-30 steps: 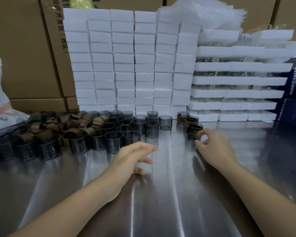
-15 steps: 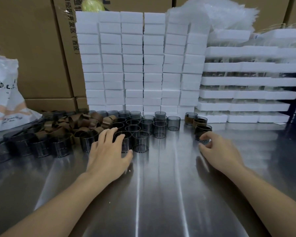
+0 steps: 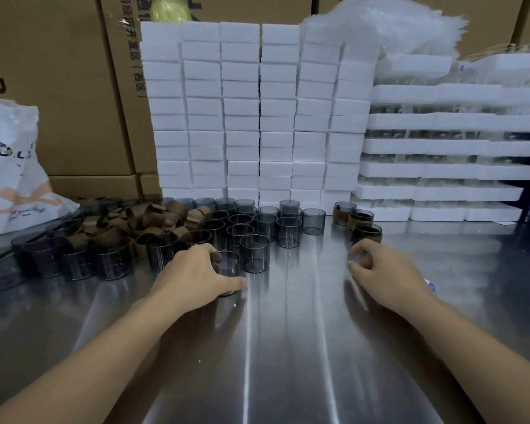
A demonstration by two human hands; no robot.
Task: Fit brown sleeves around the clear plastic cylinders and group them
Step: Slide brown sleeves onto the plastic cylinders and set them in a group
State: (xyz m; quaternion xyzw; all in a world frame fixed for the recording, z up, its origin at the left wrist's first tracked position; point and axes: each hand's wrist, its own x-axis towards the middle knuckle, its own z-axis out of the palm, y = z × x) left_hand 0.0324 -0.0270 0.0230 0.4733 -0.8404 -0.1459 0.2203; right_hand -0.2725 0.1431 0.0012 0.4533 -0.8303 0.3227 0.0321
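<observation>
While three sleeved cylinders (image 3: pixel 361 220) stand grouped front-right of foam stack (image 3: pixel 242 117), dozens bare, sleeves (image 3: pixel 153 218) heaped before it; left hand (image 3: pixel 193 273) grips bare cylinder (image 3: pixel 229 264), right hand (image 3: pixel 383 273) curled loosely, empty.

Steel table (image 3: pixel 288 347), cardboard boxes (image 3: pixel 58 87) behind (stacked high).

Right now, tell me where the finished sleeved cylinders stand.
In the head view, the three sleeved cylinders stand right of centre on the steel table, just beyond the right hand, right of the bare cylinders and before the white foam trays.
</observation>
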